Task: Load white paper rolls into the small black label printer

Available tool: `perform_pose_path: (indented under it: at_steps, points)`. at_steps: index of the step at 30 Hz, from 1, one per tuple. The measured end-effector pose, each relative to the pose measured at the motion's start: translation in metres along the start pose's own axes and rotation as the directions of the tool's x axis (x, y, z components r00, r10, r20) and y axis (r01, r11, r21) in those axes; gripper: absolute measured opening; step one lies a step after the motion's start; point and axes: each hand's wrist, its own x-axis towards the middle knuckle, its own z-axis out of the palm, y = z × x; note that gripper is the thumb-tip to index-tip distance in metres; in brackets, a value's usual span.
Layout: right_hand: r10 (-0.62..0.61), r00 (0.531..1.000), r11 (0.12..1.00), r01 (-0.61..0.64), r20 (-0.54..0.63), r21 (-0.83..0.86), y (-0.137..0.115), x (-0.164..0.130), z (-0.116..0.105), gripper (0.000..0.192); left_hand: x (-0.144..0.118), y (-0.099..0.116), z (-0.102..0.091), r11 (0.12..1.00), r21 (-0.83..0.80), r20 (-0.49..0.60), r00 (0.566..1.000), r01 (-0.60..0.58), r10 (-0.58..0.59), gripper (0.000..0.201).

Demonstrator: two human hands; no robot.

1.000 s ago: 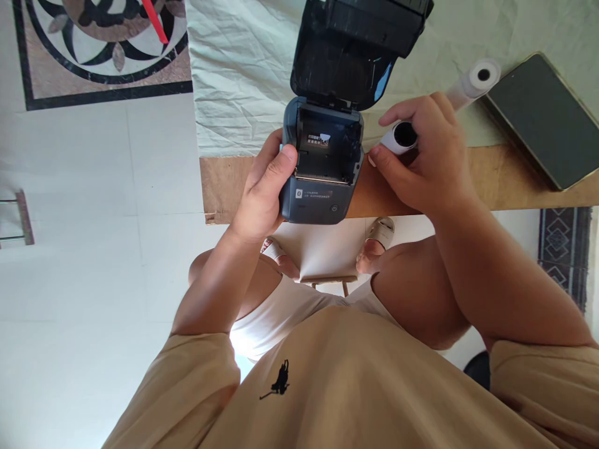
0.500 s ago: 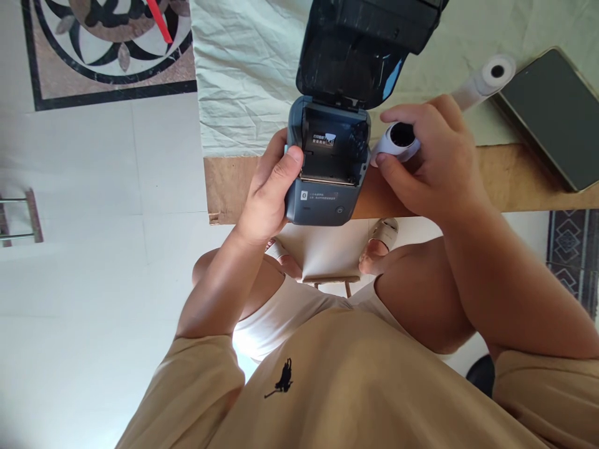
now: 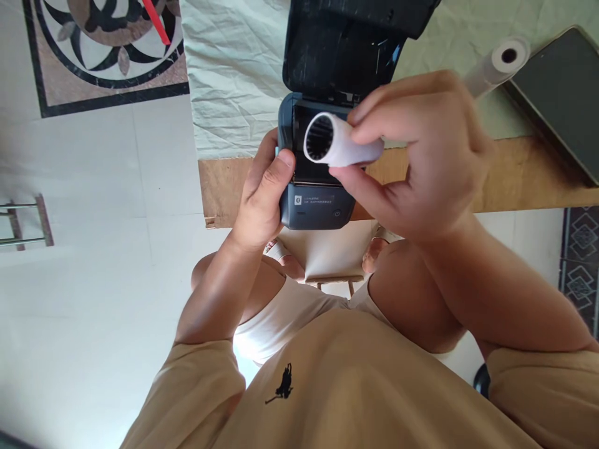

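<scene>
A small grey-blue label printer [image 3: 316, 209] stands at the near edge of the table with its black lid [image 3: 344, 47] swung up and back. My left hand [image 3: 262, 193] grips the printer's left side, thumb on its top edge. My right hand [image 3: 421, 156] holds a white paper roll [image 3: 339, 142] lying sideways just above the printer's open paper bay, its hollow core facing left. The bay is mostly hidden behind the roll.
A second white paper roll [image 3: 498, 62] lies on the pale cloth [image 3: 229, 81] at the back right, beside a dark tablet [image 3: 561, 93]. The bare wooden table edge [image 3: 524, 181] runs to the right. My knees sit below the table.
My right hand has lifted the paper roll off the table at the printer's right and swung it left over the open bay. The left hand has kept its grip on the printer.
</scene>
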Motion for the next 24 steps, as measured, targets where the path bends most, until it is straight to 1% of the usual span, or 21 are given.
perform_pose_path:
  at_steps: [2, 3, 4, 6, 8, 9, 11, 13, 14, 16, 18, 19, 21, 22, 24]
  points:
    - [-0.125, 0.989, 0.990, 0.120, -0.075, -0.073, -0.002, 0.004, 0.002, 0.016, -0.001, 0.000, 0.000, 1.000, -0.001, 0.010, 1.000, -0.003, 0.003, 0.038]
    - [-0.161, 0.983, 0.983, 0.153, -0.086, -0.097, -0.001, 0.005, 0.003, 0.015, -0.001, 0.000, 0.000, 1.000, -0.001, 0.013, 1.000, 0.002, -0.002, 0.037]
    - [-0.170, 0.983, 0.981, 0.161, -0.074, -0.111, -0.001, 0.006, 0.004, 0.013, -0.001, -0.001, -0.001, 1.000, 0.002, 0.021, 1.000, 0.002, -0.002, 0.037]
    - [-0.144, 0.989, 0.979, 0.139, -0.021, -0.148, 0.001, 0.007, 0.006, 0.009, 0.000, -0.002, -0.003, 1.000, 0.014, 0.039, 0.999, -0.009, 0.008, 0.040]
    - [-0.131, 0.991, 0.965, 0.128, 0.002, -0.230, 0.001, 0.007, 0.007, 0.013, 0.001, -0.003, -0.005, 0.999, 0.035, 0.054, 0.999, -0.011, 0.009, 0.042]
    - [-0.141, 0.990, 0.955, 0.134, -0.007, -0.265, 0.001, 0.006, 0.007, 0.014, 0.001, -0.002, -0.005, 0.999, 0.045, 0.055, 0.998, -0.008, 0.006, 0.043]
    - [-0.200, 0.978, 0.941, 0.174, -0.060, -0.291, -0.001, 0.005, 0.007, 0.016, 0.001, 0.000, -0.005, 0.998, 0.065, 0.052, 0.999, -0.009, 0.006, 0.044]
    - [-0.279, 0.951, 0.932, 0.234, -0.136, -0.276, -0.003, 0.002, 0.007, 0.016, 0.000, 0.003, -0.005, 0.996, 0.090, 0.056, 0.998, -0.024, 0.019, 0.044]
    - [-0.307, 0.939, 0.927, 0.259, -0.156, -0.270, -0.004, 0.001, 0.007, 0.017, -0.001, 0.004, -0.005, 0.995, 0.101, 0.051, 0.999, -0.024, 0.019, 0.042]
    - [-0.340, 0.932, 0.920, 0.301, -0.129, -0.253, -0.007, -0.003, 0.007, 0.017, -0.002, 0.006, -0.006, 0.996, 0.093, 0.046, 0.999, -0.012, 0.008, 0.038]
    - [-0.365, 0.930, 0.912, 0.346, -0.052, -0.221, -0.009, -0.006, 0.007, 0.015, -0.002, 0.006, -0.008, 0.999, 0.054, 0.060, 0.998, 0.002, -0.005, 0.036]
    - [-0.376, 0.927, 0.908, 0.366, -0.012, -0.204, -0.009, -0.007, 0.007, 0.014, -0.001, 0.005, -0.010, 0.999, 0.032, 0.087, 0.996, -0.007, 0.004, 0.039]
    - [-0.382, 0.923, 0.910, 0.383, 0.034, -0.159, -0.008, -0.008, 0.006, 0.017, 0.000, 0.002, -0.012, 0.998, 0.012, 0.146, 0.988, -0.060, 0.058, 0.054]
    - [-0.371, 0.928, 0.919, 0.372, 0.033, -0.133, -0.006, -0.009, 0.005, 0.018, 0.001, 0.000, -0.014, 0.996, 0.009, 0.164, 0.983, -0.085, 0.082, 0.061]
    - [-0.326, 0.945, 0.943, 0.325, -0.004, -0.077, -0.003, -0.008, 0.002, 0.019, 0.004, -0.005, -0.016, 0.995, 0.009, 0.184, 0.978, -0.097, 0.094, 0.067]
